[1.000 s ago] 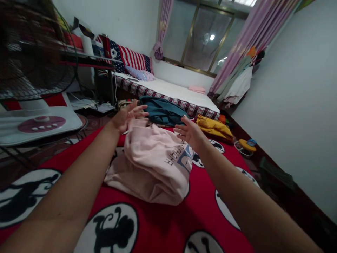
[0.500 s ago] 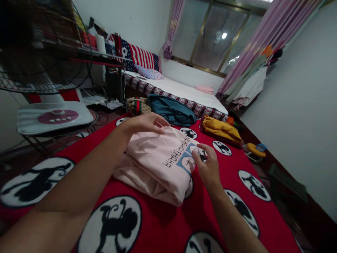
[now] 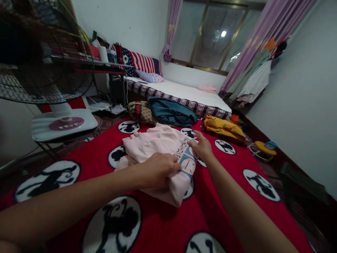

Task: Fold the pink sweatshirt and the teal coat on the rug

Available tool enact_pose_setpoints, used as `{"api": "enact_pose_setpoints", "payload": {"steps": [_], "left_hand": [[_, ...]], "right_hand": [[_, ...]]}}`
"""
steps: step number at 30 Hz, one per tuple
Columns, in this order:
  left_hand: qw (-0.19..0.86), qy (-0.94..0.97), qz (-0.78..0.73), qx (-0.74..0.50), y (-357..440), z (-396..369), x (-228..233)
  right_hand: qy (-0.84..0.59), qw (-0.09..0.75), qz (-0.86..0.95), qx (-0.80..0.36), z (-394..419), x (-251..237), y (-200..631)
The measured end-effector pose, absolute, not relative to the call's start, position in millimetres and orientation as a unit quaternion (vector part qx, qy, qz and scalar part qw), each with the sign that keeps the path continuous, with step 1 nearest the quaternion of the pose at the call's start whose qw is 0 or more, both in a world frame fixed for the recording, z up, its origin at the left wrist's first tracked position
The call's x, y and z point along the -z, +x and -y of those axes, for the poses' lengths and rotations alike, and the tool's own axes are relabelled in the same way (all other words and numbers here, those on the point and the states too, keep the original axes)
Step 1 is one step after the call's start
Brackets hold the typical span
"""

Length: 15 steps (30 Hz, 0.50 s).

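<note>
The left hand (image 3: 160, 170) rests curled on the folded pink garment (image 3: 151, 142), the right hand (image 3: 201, 146) at its printed edge — whether either pinches cloth, I cannot tell. The garment lies on a red blanket (image 3: 160, 221) — teal cloth (image 3: 172, 112) beyond, yellow cloth (image 3: 223, 128) farther right.

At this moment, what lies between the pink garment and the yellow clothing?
In the head view, the right hand and part of the red blanket lie between the pink garment and the yellow clothing.
</note>
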<state>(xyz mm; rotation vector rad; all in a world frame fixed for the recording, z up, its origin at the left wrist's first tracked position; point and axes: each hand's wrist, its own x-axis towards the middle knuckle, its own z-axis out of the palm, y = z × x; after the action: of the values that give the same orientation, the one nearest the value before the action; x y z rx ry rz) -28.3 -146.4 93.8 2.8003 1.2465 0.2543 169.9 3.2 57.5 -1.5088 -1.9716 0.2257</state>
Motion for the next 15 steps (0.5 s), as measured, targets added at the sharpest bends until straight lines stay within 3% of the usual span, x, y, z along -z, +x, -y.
{"api": "enact_pose_setpoints", "payload": {"steps": [4, 10, 15], "left_hand": [[-0.007, 0.924, -0.369, -0.094, 0.9, 147.5, -113.1], [0.006, 0.947, -0.296, -0.127, 51.2, 149.5, -113.0], [0.058, 0.961, -0.262, -0.065, 48.7, 153.6, -96.7]], "right_hand": [[-0.552, 0.260, 0.785, -0.103, -9.7, -59.2, 173.0], [-0.546, 0.405, 0.733, -0.039, -10.9, -79.3, 200.7], [-0.573, 0.249, 0.780, -0.045, 0.3, -57.0, 200.8]]}}
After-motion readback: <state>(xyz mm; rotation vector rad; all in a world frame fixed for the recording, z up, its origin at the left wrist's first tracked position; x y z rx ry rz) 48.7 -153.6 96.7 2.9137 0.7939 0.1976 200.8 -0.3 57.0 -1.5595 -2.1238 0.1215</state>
